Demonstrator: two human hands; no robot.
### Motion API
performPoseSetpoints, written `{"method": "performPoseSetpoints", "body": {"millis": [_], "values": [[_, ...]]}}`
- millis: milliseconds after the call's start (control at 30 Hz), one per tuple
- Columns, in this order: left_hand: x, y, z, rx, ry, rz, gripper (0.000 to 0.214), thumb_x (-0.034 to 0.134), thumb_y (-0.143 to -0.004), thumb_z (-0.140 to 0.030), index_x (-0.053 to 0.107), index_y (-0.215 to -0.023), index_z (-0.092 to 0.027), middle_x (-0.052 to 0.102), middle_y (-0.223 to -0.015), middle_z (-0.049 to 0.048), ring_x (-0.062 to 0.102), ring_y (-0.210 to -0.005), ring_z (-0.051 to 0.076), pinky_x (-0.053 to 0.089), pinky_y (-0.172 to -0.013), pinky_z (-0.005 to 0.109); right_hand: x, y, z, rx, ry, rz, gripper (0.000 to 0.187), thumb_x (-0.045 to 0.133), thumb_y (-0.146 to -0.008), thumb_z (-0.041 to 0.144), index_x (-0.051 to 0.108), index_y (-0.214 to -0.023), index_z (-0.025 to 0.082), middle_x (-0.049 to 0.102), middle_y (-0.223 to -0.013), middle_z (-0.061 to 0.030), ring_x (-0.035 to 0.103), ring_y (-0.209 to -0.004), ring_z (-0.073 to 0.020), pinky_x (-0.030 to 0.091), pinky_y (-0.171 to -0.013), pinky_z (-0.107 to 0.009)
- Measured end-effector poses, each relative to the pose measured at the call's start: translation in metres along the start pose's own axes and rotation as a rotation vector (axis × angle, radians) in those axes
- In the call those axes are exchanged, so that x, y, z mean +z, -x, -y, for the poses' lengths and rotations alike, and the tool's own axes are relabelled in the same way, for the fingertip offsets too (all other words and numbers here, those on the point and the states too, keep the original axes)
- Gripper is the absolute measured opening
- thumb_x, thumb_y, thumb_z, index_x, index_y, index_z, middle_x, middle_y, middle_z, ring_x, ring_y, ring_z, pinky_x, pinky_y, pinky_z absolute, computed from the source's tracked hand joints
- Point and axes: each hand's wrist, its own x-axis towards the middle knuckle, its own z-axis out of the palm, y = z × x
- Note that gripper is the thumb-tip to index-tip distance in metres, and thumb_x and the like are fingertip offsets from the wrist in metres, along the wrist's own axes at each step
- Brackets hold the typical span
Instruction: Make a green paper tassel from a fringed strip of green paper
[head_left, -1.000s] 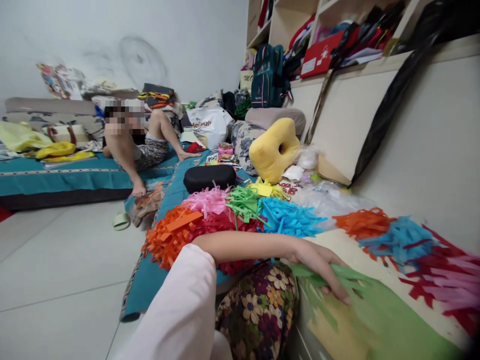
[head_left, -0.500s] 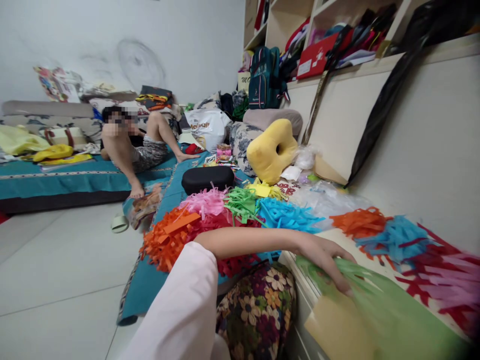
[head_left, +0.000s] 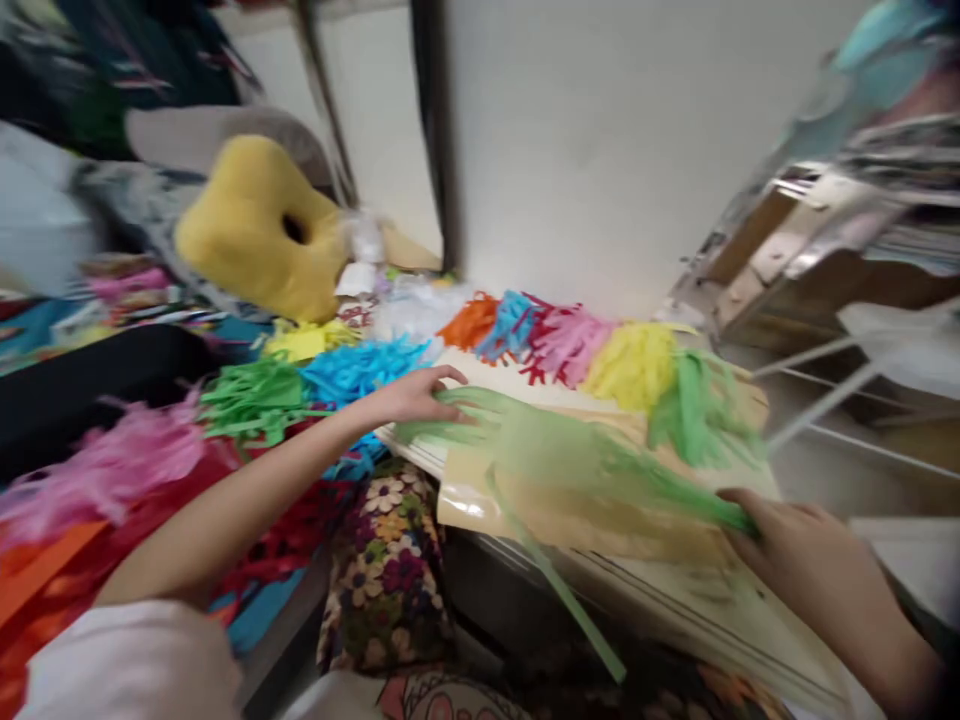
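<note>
Because the green fringe (head_left: 555, 445) spans the gap between the two hands, it lies lengthwise over the table (head_left: 487, 373), above a glossy yellowish sheet (head_left: 472, 490). The right hand (head_left: 810, 555) is clamped on the fringe's near-right end, where the strips are gathered into a narrow bunch; this grip probably serves to hold them together as one bundle. The left hand (head_left: 420, 395) touches the opposite end, thumb and fingers curved about the strips. Whether they pinch the material or merely rest against it cannot be told through the blur; the placement would suit steadying or spreading the loose ends. One strip (head_left: 559, 580) departs from the rest and hangs over the table's front edge, apparently outside either grasp.

Behind the fringe, bundles stand in a row by colour: orange (head_left: 469, 322), blue (head_left: 513, 322), red (head_left: 541, 337), pink (head_left: 579, 345), yellow (head_left: 637, 365) and green (head_left: 694, 410). Set toward the wall side, they leave the front of the table for the handled piece, which seems the reason for the arrangement. To the left, below the yellow cushion (head_left: 259, 230) and beside the black case (head_left: 105, 390), further heaps of cut strips lie apart from the piece in hand.
</note>
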Motion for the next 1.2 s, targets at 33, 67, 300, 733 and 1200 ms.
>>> {"method": "performPoseSetpoints", "body": {"millis": [33,67,300,733,1200], "values": [[-0.001,-0.004,-0.001,0.0,0.001,0.028,0.061,0.051,-0.058,-0.048,0.038,-0.108,-0.017,0.056,-0.084,0.0045,0.052,-0.068,0.014,0.041,-0.06,0.024,-0.002,0.003,-0.001,-0.016,0.022,0.066,0.02,0.051,-0.07,0.031,0.056,-0.087,0.021,0.063,-0.071,-0.0058,0.056,-0.066,-0.02,0.04,-0.057,-0.029],[0.0,-0.007,-0.004,0.006,-0.019,0.026,0.063,0.05,-0.058,-0.049,0.036,-0.109,-0.016,0.057,-0.085,0.0054,0.053,-0.069,0.015,0.042,-0.062,0.025,-0.004,0.004,-0.001,-0.015,0.034,0.106,0.02,0.049,-0.071,0.03,0.056,-0.088,0.021,0.063,-0.07,-0.0068,0.057,-0.066,-0.0208,0.039,-0.057,-0.029],[0.076,0.01,-0.046,0.47,-0.637,-0.517,0.082,0.044,-0.056,-0.063,0.029,-0.12,-0.013,0.03,-0.124,0.0178,0.028,-0.114,0.029,0.022,-0.092,0.048,-0.02,-0.002,0.007,0.054,0.103,0.175,0.018,0.042,-0.071,0.025,0.053,-0.084,0.021,0.063,-0.069,-0.0038,0.056,-0.063,-0.0206,0.03,-0.053,-0.027],[0.036,-0.027,-0.008,0.32,-1.028,-0.614,0.048,0.029,-0.074,-0.015,0.028,-0.121,-0.021,0.027,-0.127,0.0126,0.023,-0.118,0.029,0.006,-0.09,0.06,-0.024,0.016,-0.006,0.074,0.136,0.12,0.019,0.038,-0.072,0.021,0.054,-0.083,0.017,0.062,-0.062,-0.0039,0.053,-0.055,-0.0163,0.028,-0.052,-0.024],[0.088,-0.021,-0.065,0.825,-0.841,-0.129,0.055,0.035,-0.073,-0.047,0.029,-0.12,-0.018,0.031,-0.127,0.0075,0.027,-0.117,0.018,0.013,-0.1,0.042,-0.016,0.021,-0.007,-0.062,0.255,0.016,0.015,0.043,-0.071,0.016,0.056,-0.078,0.017,0.06,-0.068,-0.0025,0.051,-0.066,-0.0174,0.024,-0.064,-0.027]]}}
